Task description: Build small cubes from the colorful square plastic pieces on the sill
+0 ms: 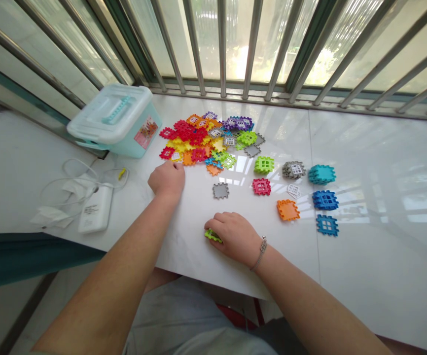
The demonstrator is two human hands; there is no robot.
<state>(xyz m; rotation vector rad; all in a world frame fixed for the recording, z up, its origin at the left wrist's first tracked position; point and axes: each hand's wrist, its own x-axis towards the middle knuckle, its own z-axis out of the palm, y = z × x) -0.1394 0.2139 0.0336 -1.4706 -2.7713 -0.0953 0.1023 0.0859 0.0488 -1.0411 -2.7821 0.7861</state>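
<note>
My right hand point(237, 237) is near the front edge of the table, fingers wrapped over a lime-green toothed building tile point(212, 235). Up and to the left, my left hand point(167, 179) is curled closed on the table, just below a mixed pile of tiles point(191, 133). Whatever its fingers may hold is hidden. A single grey tile point(221, 191) lies flat between the two hands. To the right are sorted tiles: green point(264, 164), red point(261, 187), grey point(293, 170), orange point(288, 210), teal point(322, 174) and blue point(325, 199).
A light-teal lidded box point(124, 123) stands at the back left. In front of it lie a white power bank point(95, 208), a looped cable point(63, 182) and crumpled tissue point(78, 188). White window pieces point(294, 191) lie among the stacks. Metal bars point(222, 49) line the back edge.
</note>
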